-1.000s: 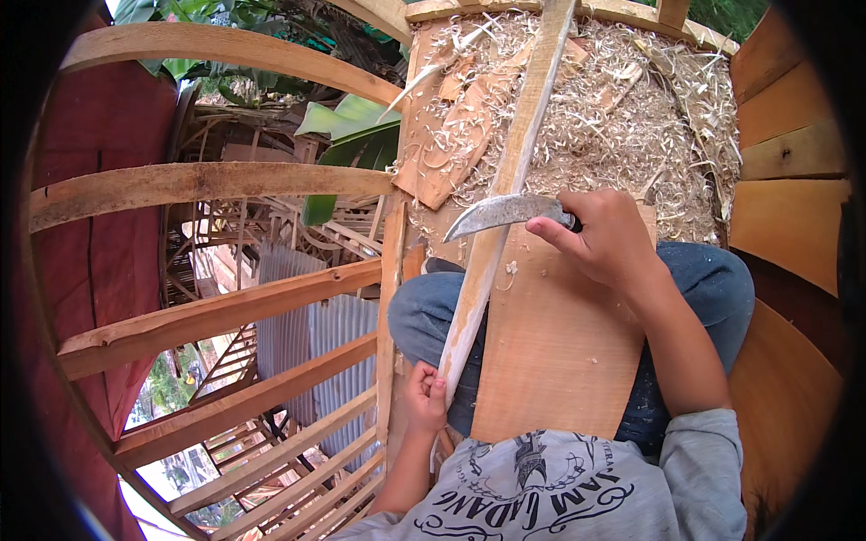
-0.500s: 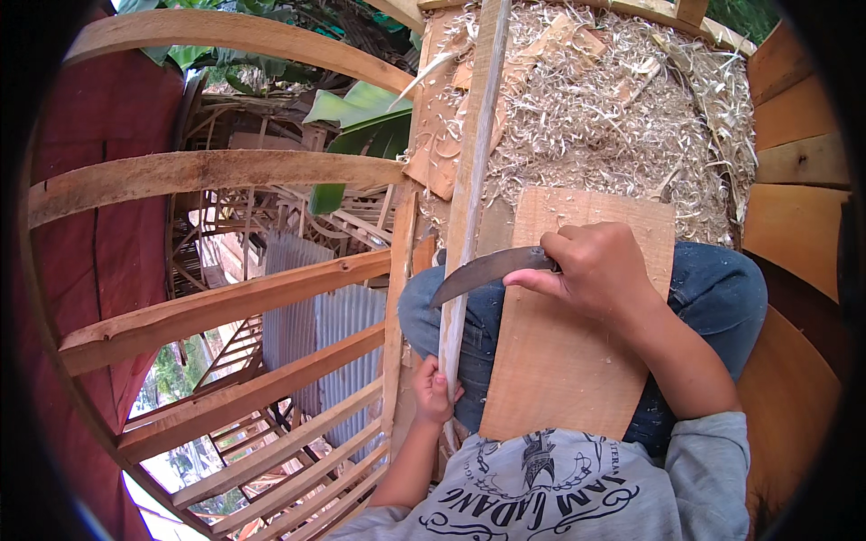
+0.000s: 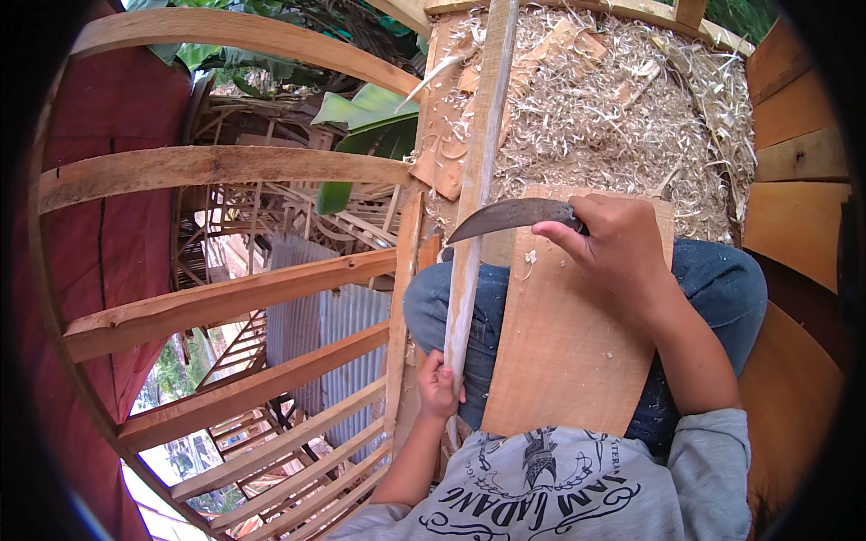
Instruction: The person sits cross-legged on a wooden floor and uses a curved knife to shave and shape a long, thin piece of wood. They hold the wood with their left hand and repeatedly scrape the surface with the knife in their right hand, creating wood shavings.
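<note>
A long, pale wooden strip [image 3: 485, 117] runs from the far edge toward my body, over my left knee. My left hand [image 3: 438, 386] is closed around its near end. My right hand [image 3: 617, 242] grips a knife with a broad, curved dark blade [image 3: 514, 219]; its handle is hidden in my fist and my thumb lies along the blade's base. The blade crosses over the strip just beyond my knee; whether it touches the wood I cannot tell. Under my right forearm, a flat wooden board [image 3: 568, 343] lies across my lap, with a small curled shaving on it.
Wood shavings [image 3: 613, 117] cover the floor ahead. At the left stands a slatted wooden railing [image 3: 225, 288], with corrugated sheets [image 3: 347, 334] and a red cloth [image 3: 108, 198] beyond. A plank wall [image 3: 798, 180] bounds the right side.
My right hand and the knife have moved away from my body along the strip and slightly right. A small shaving now shows on the board. My left hand keeps its hold.
</note>
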A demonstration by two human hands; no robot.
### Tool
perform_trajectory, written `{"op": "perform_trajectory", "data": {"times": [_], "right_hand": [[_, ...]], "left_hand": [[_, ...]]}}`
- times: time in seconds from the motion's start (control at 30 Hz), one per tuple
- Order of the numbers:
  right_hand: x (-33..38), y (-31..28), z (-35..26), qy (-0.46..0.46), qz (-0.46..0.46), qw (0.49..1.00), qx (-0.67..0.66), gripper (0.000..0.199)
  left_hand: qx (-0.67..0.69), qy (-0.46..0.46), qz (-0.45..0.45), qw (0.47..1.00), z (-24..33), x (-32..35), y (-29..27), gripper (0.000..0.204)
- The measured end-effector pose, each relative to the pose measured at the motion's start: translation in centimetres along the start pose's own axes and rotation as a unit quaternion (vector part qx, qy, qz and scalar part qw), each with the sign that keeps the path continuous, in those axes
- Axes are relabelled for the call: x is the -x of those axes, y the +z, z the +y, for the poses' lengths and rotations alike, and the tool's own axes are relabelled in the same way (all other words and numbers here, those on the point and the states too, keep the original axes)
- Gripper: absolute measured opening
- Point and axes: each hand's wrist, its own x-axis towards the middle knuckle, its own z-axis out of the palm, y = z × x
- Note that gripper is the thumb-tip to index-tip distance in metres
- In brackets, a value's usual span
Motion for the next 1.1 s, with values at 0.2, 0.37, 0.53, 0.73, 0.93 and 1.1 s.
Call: {"op": "perform_trajectory", "data": {"times": [0.2, 0.37, 0.53, 0.73, 0.93, 1.1], "right_hand": [[2.0, 2.4, -2.2, -0.113, -0.105, 0.988, -0.008, 0.051], [0.8, 1.8, -0.2, -0.025, -0.040, 0.999, 0.014, 0.056], [0.3, 1.6, 0.7, 0.027, 0.026, 0.999, 0.030, 0.059], [-1.7, -1.8, 4.3, 0.201, 0.047, 0.979, -0.002, 0.061], [1.9, 1.6, -1.3, -0.087, -0.122, 0.989, 0.011, 0.058], [2.3, 3.0, -1.8, -0.065, -0.099, 0.992, 0.031, 0.059]], "left_hand": [[-0.003, 0.021, 0.017, 1.000, -0.6, 0.1, 0.2, 0.056], [0.003, 0.046, 0.006, 0.999, -0.5, 0.2, 0.2, 0.043], [0.012, 0.056, 0.001, 0.998, -0.3, 0.2, 0.4, 0.036], [-0.009, 0.064, 0.024, 0.998, -0.5, 0.3, 0.5, 0.037], [-0.017, 0.058, 0.040, 0.997, -0.3, 0.2, 0.7, 0.035], [-0.009, 0.047, 0.047, 0.998, -0.3, 0.4, 1.0, 0.033]]}}
